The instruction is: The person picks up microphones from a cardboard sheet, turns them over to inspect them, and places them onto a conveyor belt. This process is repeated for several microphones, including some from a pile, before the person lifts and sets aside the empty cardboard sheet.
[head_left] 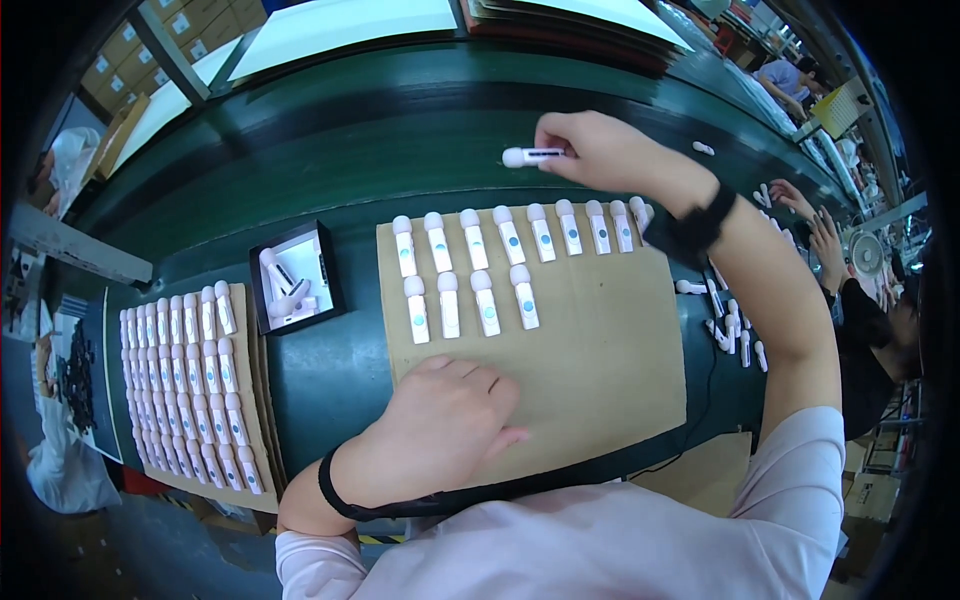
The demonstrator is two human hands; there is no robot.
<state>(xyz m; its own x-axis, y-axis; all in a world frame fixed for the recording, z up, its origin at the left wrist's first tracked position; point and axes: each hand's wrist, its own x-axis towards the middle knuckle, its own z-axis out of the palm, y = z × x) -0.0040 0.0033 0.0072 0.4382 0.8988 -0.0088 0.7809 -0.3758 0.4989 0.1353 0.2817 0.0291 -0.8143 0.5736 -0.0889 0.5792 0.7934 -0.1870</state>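
My right hand is raised beyond the far edge of a cardboard sheet. Pinched between its thumb and fingers is a small pale wand massager, its round head pointing left. My left hand rests on the near left part of the sheet, fingers curled under and thumb sticking out to the right; anything beneath the fingers is hidden. On the sheet lie similar wand massagers, several in a far row and several more in a shorter second row, most with a blue round spot, heads pointing away from me.
Left of the sheet, a black-edged box holds a few loose wands. Farther left, stacked cardboard carries full rows of them. Loose wands lie scattered at right, near a co-worker's hands. A green ledge runs along the back.
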